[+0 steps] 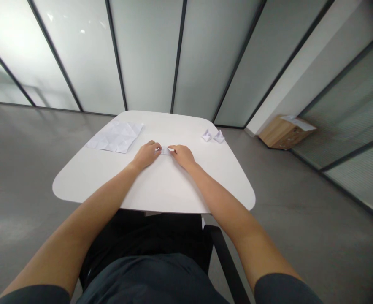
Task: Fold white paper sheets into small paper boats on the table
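A small folded white paper piece (165, 150) lies on the white table (161, 190) between my two hands. My left hand (146, 154) pinches its left end with curled fingers. My right hand (182, 155) presses and pinches its right end. Both hands rest on the tabletop near its middle. Most of the paper piece is hidden by my fingers.
A creased white sheet (116, 136) lies flat at the table's far left. Two small folded paper boats (213, 136) stand at the far right. A cardboard box (284, 131) sits on the floor to the right, by glass walls. A chair arm (224, 257) shows below.
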Available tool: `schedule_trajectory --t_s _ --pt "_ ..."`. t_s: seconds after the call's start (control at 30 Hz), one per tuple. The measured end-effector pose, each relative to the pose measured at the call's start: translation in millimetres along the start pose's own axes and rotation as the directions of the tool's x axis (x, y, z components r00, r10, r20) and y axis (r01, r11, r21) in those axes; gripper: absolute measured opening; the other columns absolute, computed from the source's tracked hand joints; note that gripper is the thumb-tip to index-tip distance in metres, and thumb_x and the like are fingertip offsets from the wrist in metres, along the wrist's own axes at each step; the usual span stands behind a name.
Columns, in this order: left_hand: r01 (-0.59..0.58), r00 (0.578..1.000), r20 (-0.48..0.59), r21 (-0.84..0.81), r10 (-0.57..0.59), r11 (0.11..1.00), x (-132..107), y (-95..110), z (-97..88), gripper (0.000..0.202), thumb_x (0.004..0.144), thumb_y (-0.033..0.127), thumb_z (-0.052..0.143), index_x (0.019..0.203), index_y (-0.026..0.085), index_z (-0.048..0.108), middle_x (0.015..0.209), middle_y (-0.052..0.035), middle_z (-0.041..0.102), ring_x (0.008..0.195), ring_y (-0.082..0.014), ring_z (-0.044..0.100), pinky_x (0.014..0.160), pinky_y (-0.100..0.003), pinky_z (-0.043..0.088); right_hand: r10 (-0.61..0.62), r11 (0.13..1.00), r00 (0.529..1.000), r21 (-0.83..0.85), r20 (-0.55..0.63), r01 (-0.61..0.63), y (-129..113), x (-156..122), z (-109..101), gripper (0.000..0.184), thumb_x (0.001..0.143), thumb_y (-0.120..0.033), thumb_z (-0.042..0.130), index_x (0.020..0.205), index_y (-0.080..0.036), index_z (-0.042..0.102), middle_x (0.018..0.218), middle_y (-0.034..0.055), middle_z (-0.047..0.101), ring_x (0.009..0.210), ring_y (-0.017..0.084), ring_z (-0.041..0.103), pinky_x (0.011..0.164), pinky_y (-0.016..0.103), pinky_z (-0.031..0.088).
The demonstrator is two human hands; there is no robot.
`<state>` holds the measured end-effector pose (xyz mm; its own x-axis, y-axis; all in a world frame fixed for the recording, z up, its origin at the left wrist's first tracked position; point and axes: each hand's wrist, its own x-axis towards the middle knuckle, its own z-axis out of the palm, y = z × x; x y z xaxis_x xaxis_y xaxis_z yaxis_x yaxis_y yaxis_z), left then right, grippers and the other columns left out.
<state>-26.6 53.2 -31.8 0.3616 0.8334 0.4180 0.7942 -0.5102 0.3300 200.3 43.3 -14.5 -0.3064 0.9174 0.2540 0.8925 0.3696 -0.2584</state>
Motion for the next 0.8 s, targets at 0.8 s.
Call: schedule_trajectory --t_s 0.8 --pt "-0.113 0.990 0.100 0.179 0.096 0.977 -5 12 -11.0 0.044 0.105 0.039 0.055 0.145 0.025 0.065 0.118 -0.0115 0.073 0.105 -0.0268 0.071 0.097 -0.037 0.052 -0.028 0.997 0.999 0.069 0.041 0.025 -1 2 9 0.030 0.101 -0.033 0.067 0.127 -0.025 0.079 0.114 0.0097 0.073 0.108 0.023 0.067 0.100 0.034 0.048"
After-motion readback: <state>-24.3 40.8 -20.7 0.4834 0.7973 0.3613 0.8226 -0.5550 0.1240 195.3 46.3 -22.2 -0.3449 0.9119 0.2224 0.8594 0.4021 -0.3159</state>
